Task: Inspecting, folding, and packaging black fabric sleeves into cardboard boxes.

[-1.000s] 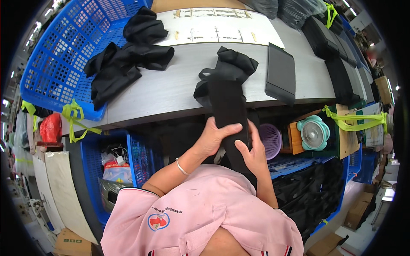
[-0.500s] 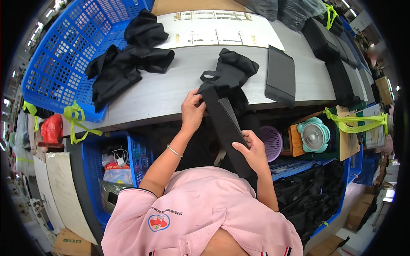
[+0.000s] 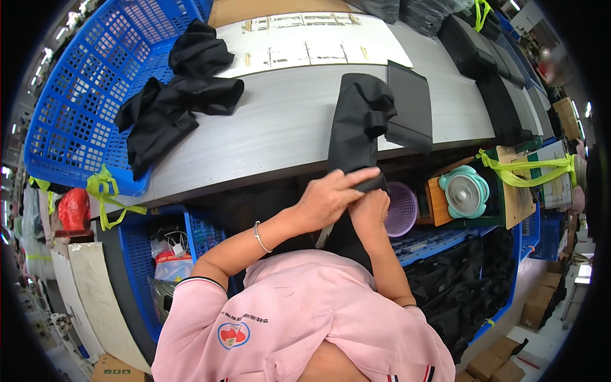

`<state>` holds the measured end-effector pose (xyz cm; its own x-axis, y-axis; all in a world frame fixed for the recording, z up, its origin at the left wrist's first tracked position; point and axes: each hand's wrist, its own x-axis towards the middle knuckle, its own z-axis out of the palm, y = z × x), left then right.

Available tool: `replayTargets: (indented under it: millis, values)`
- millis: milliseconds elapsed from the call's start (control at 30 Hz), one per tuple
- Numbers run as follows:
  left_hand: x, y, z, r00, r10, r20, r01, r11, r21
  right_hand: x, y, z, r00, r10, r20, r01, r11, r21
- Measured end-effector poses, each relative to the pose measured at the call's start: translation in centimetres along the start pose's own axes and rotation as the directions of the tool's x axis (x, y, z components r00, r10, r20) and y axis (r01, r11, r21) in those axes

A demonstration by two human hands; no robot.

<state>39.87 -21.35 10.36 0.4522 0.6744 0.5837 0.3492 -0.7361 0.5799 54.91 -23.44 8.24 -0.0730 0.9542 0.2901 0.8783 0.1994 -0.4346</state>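
A long black fabric piece [image 3: 352, 127] runs from the grey table's front edge toward me, with a small loop [image 3: 375, 123] on its upper right side. At its near end my right hand [image 3: 370, 213] is closed round the folded cloth. My left hand [image 3: 328, 198] lies against the same end, its first fingers reaching across the cloth toward the right hand; its thumb is hidden. A flat dark grey panel [image 3: 409, 108] lies just right of the fabric, partly covered by it. More black fabric pieces [image 3: 159, 121] lie at the left, partly over the blue basket.
The blue basket [image 3: 83, 108] stands at the table's left, tied with yellow-green strips. A white marked board [image 3: 312, 44] lies at the back. Black stacks [image 3: 471, 51] sit at the right. Below are a purple basket [image 3: 402, 210], a teal fan [image 3: 464, 192] and a blue crate [image 3: 137, 254].
The black fabric has been turned over and lies straighter, its zipper-like edge now out of sight. My left hand has moved right and down to the near end, beside my right hand.
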Motion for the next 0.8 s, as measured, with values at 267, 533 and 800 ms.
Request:
replayTargets:
  millis: [267, 533, 800]
  values:
    - [-0.9, 2.3, 1.5, 0.995, 0.1, 0.002, -0.1, 0.993, -0.059, -1.6, 11.9, 12.3, 0.994, -0.036, 0.1, -0.027, 0.823, 0.568]
    - [-4.0, -0.2, -0.7, 0.869, -0.272, -0.414, 0.369, 0.913, 0.175, 3.0, 1.9, 2.8, 0.879, 0.198, 0.433, -0.381, -0.254, 0.889]
    - [-1.9, 2.3, 0.9, 0.746, -0.421, -0.516, 0.405, 0.902, -0.151, 3.7, 0.4, 1.3, 0.869, 0.287, 0.402, -0.323, -0.285, 0.903]
